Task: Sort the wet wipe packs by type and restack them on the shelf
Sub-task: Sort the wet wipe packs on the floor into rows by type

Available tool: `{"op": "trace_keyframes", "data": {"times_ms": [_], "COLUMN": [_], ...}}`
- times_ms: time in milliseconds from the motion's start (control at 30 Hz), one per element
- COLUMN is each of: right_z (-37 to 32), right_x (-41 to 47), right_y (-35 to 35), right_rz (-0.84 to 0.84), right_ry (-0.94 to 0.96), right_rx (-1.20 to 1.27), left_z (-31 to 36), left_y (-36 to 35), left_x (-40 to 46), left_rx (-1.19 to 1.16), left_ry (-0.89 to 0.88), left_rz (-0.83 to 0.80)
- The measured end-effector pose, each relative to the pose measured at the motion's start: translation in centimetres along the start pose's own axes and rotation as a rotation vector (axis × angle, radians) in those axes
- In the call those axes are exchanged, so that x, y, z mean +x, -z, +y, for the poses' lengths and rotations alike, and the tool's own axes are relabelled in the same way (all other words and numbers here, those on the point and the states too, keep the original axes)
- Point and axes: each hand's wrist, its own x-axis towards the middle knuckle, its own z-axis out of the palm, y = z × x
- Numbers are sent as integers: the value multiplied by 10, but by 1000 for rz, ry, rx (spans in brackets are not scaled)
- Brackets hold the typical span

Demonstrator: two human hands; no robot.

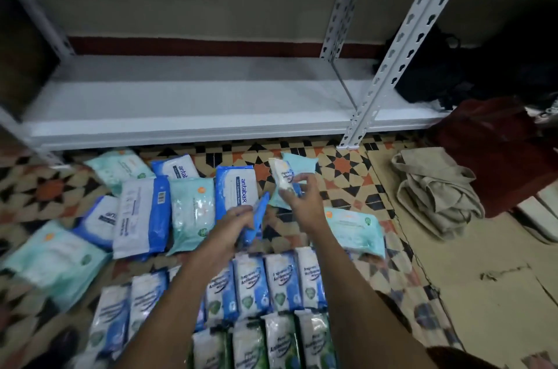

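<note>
The white shelf [193,103] spans twelve o'clock, its boards bare. On the patterned floor [341,166] wet wipe packs [142,214] spread from nine to six o'clock. At centre, the left hand [232,225] grips a blue pack [256,217]; the right hand [300,199] pinches a small white pack [282,177].

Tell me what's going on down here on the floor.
A person is sorting wet wipe packs spread over the patterned tile floor. The left hand grips a small blue pack, while the right hand holds a small white pack with blue print. Rows of white-and-blue packs and white-and-green packs already lie grouped nearer the person. The white metal shelf ahead holds no packs yet.
</note>
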Motion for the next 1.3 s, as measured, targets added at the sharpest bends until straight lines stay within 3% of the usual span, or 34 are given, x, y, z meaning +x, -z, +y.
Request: {"op": "trace_keyframes", "data": {"times_ms": [67,133,367,500,667,800,1100,1233,1300], "right_z": [-17,-27,-41,-41,-40,-35,-13,-4,-4], "right_x": [-29,-57,-139,-165,-180,-192,-207,-218,-219], "right_y": [-18,-38,-100,-121,-133,-140,-159,-176,-186], "right_rz": [-32,-80,-207,-261,-292,-258,-273,-272,-269], "right_ry": [15,52,91,64,43,-67,-317,-376,-415], "right_rx": [10,-28,-169,-221,-159,-49,33,25,16], "left_z": [2,3,-7,-18,-37,-52,-80,-82,-87], "left_y": [35,68,153,191,226,239,262,259,259], "left_x": [-30,-60,-131,-142,-135,-130,-108,-96,-90], "left_rx": [-297,-443,-610,-492,-146,-121,-607,-370,-208], "left_ry": [11,21,-59,-29,44,-45,-208,-157,-138], "left_rz": [-52,-47,50,224,429,689,764,900,849]}}
